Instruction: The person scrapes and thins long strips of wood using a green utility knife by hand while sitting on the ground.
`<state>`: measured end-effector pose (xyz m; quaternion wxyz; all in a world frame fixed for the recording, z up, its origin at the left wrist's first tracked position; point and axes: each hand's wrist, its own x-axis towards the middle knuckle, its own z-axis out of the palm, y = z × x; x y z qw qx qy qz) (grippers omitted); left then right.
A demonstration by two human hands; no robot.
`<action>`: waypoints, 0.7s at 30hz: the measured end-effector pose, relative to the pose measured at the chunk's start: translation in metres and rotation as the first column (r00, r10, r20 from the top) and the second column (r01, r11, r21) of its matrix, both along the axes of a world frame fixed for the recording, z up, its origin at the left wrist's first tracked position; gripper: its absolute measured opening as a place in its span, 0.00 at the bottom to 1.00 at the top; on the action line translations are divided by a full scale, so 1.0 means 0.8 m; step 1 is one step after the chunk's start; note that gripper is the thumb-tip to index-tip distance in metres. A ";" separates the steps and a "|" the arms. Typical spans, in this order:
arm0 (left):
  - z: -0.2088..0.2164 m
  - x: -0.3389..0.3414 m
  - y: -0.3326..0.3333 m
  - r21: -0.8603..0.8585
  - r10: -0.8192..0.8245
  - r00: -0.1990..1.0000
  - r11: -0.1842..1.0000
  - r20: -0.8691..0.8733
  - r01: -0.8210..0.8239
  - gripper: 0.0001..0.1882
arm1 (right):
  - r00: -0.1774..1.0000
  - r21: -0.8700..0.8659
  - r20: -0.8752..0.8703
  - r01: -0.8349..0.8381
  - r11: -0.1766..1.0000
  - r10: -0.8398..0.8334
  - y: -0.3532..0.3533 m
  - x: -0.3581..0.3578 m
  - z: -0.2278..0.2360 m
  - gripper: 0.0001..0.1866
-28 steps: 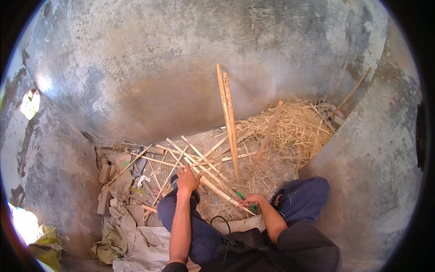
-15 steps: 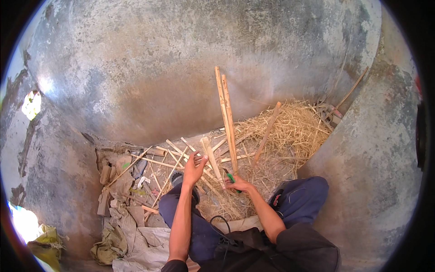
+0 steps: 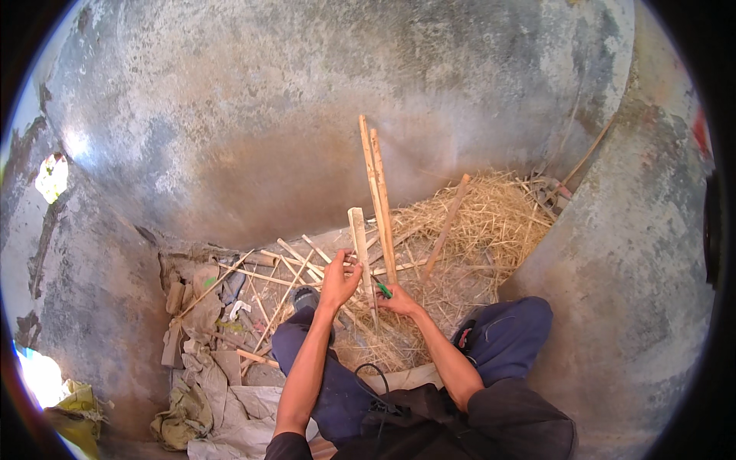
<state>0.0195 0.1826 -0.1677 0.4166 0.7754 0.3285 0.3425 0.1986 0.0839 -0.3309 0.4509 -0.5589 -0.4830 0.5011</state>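
A pale split piece of bamboo (image 3: pixel 358 230) stands nearly upright in front of me, its wider end at the top. My left hand (image 3: pixel 341 282) holds it partway down, thumb on its right side and fingers to the left. Lower down, close to its right edge, my right hand (image 3: pixel 400 300) is closed round the green handle of a small knife (image 3: pixel 385 291). The blade lies near the bamboo, and I cannot tell whether it touches. Between my legs, the narrow lower end of the piece points down at shavings (image 3: pixel 383 345).
Two long split poles (image 3: pixel 379 199) lean on the grey wall (image 3: pixel 253 115) ahead. A straw-like heap (image 3: pixel 498 215) with a stick (image 3: pixel 448 222) lies to the right. Loose strips (image 3: pixel 268 276) and crumpled sacking (image 3: pixel 230 410) are at the left. Walls curve round both sides.
The bamboo piece has gone from leaning left to nearly upright, and its top has risen. My left hand has moved slightly right, and the right hand with the knife slightly up.
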 end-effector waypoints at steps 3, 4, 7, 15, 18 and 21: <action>0.011 0.006 -0.006 0.099 0.048 0.999 0.994 0.000 -0.047 0.16 | 1.000 0.041 0.014 0.018 0.999 -0.018 0.005 0.002 -0.001 0.24; 0.013 0.010 -0.007 0.129 0.064 0.998 0.990 0.015 -0.065 0.15 | 0.996 0.061 0.086 0.030 0.998 -0.035 0.002 0.007 0.000 0.22; 0.010 0.006 -0.008 0.185 0.203 0.972 0.957 0.117 -0.222 0.12 | 0.998 -0.009 0.062 0.032 0.999 -0.032 -0.007 0.028 0.026 0.22; 0.035 0.009 0.003 0.057 0.312 0.871 0.932 0.379 -0.359 0.11 | 0.767 -0.579 0.626 0.338 0.742 0.140 -0.077 0.159 0.019 0.19; 0.051 0.003 0.014 -0.031 0.128 0.890 0.991 0.437 -0.127 0.10 | 0.895 -0.192 0.181 0.438 0.878 -0.407 -0.070 0.157 0.036 0.19; 0.060 -0.009 0.004 -0.181 0.061 0.902 0.983 0.427 0.019 0.11 | 0.878 0.020 -0.129 0.468 0.884 -0.462 -0.049 0.095 0.162 0.25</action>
